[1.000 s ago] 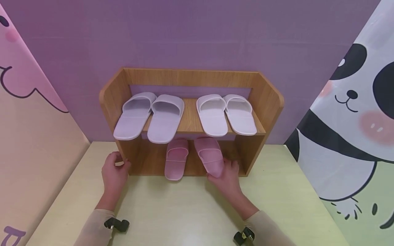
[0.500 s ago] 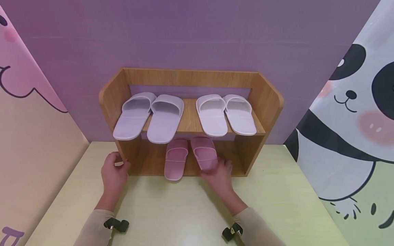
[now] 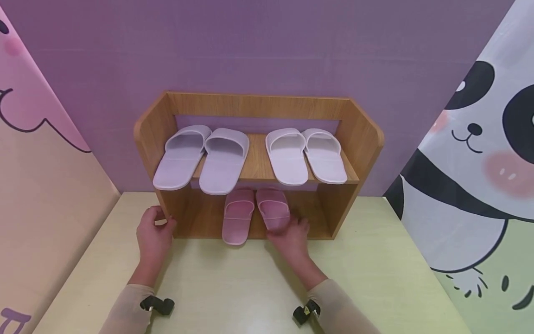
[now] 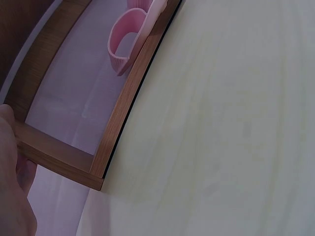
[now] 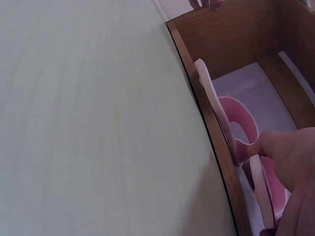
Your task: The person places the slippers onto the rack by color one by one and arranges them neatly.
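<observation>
A small wooden shoe rack (image 3: 258, 105) stands against the wall. My right hand (image 3: 292, 239) grips the right pink slipper (image 3: 273, 208) at its toe-less sole end, thumb on one side and fingers on the other, over the front of the lower shelf. This slipper tilts slightly toward its mate, the left pink slipper (image 3: 238, 229), whose sole end juts past the shelf's front edge. In the right wrist view my thumb is close to that mate's strap (image 5: 241, 115). My left hand (image 3: 155, 234) pinches the front edge of the rack's left side panel (image 4: 59, 160).
On the upper shelf sit a lilac pair of slippers (image 3: 221, 169) at left and a white pair (image 3: 288, 162) at right. Pale tabletop (image 3: 225, 287) lies before the rack. Purple wall (image 3: 258, 51) rises behind, with a panda picture (image 3: 467, 185) on the right side.
My right hand has moved left with the right pink slipper, bringing it closer to its mate and turning it straighter. My left hand has stayed on the rack's side panel.
</observation>
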### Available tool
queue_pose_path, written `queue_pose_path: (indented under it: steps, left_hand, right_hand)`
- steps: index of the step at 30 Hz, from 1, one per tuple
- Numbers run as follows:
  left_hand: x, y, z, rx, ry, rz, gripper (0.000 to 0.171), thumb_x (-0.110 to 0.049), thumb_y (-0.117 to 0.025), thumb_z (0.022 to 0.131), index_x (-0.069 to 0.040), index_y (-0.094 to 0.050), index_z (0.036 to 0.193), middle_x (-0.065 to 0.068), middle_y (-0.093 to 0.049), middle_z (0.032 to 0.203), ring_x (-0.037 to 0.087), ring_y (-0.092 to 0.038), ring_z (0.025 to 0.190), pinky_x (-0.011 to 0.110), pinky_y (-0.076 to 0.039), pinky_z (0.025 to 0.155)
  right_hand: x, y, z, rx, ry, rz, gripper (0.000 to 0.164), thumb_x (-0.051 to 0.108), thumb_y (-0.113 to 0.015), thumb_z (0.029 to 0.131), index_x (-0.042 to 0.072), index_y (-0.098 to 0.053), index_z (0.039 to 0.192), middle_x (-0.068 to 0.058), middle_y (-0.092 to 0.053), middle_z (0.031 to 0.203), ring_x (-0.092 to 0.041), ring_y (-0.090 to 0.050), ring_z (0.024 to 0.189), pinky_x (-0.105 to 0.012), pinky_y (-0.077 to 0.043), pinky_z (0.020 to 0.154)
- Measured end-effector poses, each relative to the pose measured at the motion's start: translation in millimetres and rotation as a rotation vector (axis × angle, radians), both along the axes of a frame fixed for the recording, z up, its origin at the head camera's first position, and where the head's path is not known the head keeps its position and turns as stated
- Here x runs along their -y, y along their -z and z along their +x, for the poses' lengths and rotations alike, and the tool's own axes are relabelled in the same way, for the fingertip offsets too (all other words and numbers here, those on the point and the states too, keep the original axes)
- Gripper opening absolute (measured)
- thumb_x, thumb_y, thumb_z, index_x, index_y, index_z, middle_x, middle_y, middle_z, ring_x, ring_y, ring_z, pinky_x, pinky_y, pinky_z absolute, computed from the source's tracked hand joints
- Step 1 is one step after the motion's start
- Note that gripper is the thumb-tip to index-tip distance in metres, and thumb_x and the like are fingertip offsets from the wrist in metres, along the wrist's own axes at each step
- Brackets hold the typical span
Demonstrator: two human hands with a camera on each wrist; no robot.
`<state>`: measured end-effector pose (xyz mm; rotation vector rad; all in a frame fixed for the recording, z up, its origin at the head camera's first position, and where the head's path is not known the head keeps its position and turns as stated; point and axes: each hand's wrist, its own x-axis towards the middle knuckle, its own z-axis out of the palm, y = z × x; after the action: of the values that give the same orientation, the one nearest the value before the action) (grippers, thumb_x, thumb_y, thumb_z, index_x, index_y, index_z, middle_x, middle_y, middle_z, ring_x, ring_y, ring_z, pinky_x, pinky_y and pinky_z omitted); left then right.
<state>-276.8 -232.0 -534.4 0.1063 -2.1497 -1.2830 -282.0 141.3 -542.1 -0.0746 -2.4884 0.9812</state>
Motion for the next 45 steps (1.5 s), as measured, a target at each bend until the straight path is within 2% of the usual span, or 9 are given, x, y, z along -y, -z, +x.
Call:
queue_pose_path:
  steps: [3, 7, 11, 18, 20, 29, 34, 39, 45]
  left_hand:
    - [-0.2, -0.5, 0.2, 0.002, 0.001, 0.004, 0.024, 0.007, -0.075, 0.095, -0.001, -0.067, 0.115, 0.016, -0.070, 0.112, 0.037, -0.075, 0.105, 0.001, -0.047, 0.073]
    - [-0.3, -1.3, 0.5, 0.011, 0.000, -0.001, 0.023, 0.007, -0.074, 0.095, 0.000, -0.066, 0.116, 0.015, -0.070, 0.113, 0.035, -0.074, 0.106, 0.001, -0.046, 0.074]
    - [-0.3, -2.1, 1.2, 0.020, -0.005, -0.008, 0.022, 0.004, -0.073, 0.097, -0.001, -0.066, 0.117, 0.014, -0.070, 0.115, 0.033, -0.072, 0.109, 0.001, -0.045, 0.077]
    - [1.3, 0.2, 0.2, 0.001, -0.017, -0.016, 0.019, 0.004, -0.073, 0.097, -0.001, -0.066, 0.114, 0.014, -0.071, 0.112, 0.030, -0.072, 0.106, 0.002, -0.047, 0.077]
    - [1.5, 0.2, 0.1, -0.005, -0.014, -0.013, 0.020, 0.005, -0.073, 0.096, 0.000, -0.067, 0.114, 0.015, -0.071, 0.112, 0.030, -0.072, 0.105, 0.002, -0.047, 0.077]
    - [2.0, 0.9, -0.6, -0.012, -0.012, -0.026, 0.019, 0.005, -0.072, 0.095, -0.001, -0.067, 0.112, 0.014, -0.070, 0.111, 0.031, -0.072, 0.104, 0.002, -0.048, 0.076]
    - [0.9, -0.5, 1.1, -0.001, -0.007, -0.028, 0.020, 0.005, -0.073, 0.097, -0.001, -0.066, 0.114, 0.014, -0.069, 0.113, 0.032, -0.072, 0.107, 0.001, -0.046, 0.077]
    - [-0.2, -1.2, 1.9, 0.009, -0.014, -0.034, 0.019, 0.005, -0.073, 0.097, -0.001, -0.066, 0.115, 0.014, -0.070, 0.114, 0.032, -0.072, 0.108, 0.000, -0.045, 0.077]
    - [-0.1, 0.6, 0.0, -0.029, -0.006, -0.035, 0.021, 0.007, -0.072, 0.095, 0.000, -0.066, 0.114, 0.015, -0.070, 0.113, 0.031, -0.072, 0.106, 0.000, -0.046, 0.077]
  right_hand:
    - [2.1, 2.7, -2.7, 0.002, 0.007, 0.011, 0.072, 0.026, -0.095, 0.064, -0.015, -0.065, 0.115, -0.031, -0.053, 0.112, -0.051, -0.051, 0.110, -0.062, -0.054, 0.083]
    - [4.1, 6.9, -4.9, -0.068, 0.000, 0.013, 0.072, 0.027, -0.094, 0.060, -0.015, -0.065, 0.111, -0.032, -0.053, 0.106, -0.052, -0.051, 0.106, -0.065, -0.052, 0.080]
    - [3.2, 21.6, -15.0, -0.119, 0.022, 0.070, 0.073, 0.035, -0.091, 0.061, -0.012, -0.063, 0.108, -0.028, -0.052, 0.103, -0.048, -0.050, 0.100, -0.063, -0.048, 0.072]
    - [11.6, 0.1, -7.6, 0.037, 0.008, 0.063, 0.081, 0.034, -0.092, 0.066, -0.018, -0.060, 0.119, -0.036, -0.052, 0.115, -0.053, -0.049, 0.113, -0.064, -0.052, 0.088]
    - [12.8, -1.0, -8.1, 0.065, 0.011, 0.095, 0.081, 0.034, -0.091, 0.068, -0.017, -0.059, 0.122, -0.036, -0.052, 0.117, -0.052, -0.049, 0.114, -0.062, -0.053, 0.090]
    - [18.3, 0.0, -4.5, 0.003, 0.017, 0.206, 0.075, 0.039, -0.092, 0.071, -0.017, -0.060, 0.109, -0.034, -0.054, 0.105, -0.050, -0.054, 0.100, -0.057, -0.053, 0.080]
    - [21.0, 1.6, -2.3, 0.023, 0.031, 0.238, 0.073, 0.043, -0.088, 0.073, -0.017, -0.061, 0.105, -0.032, -0.055, 0.102, -0.049, -0.055, 0.096, -0.055, -0.051, 0.078]
    - [23.1, 2.3, -1.1, 0.068, 0.034, 0.264, 0.080, 0.049, -0.091, 0.075, -0.018, -0.062, 0.107, -0.033, -0.055, 0.104, -0.049, -0.055, 0.100, -0.055, -0.053, 0.080]
    - [22.7, -0.1, 1.3, 0.092, 0.005, 0.275, 0.091, 0.058, -0.097, 0.068, -0.017, -0.063, 0.106, -0.031, -0.054, 0.102, -0.047, -0.053, 0.100, -0.055, -0.051, 0.082]
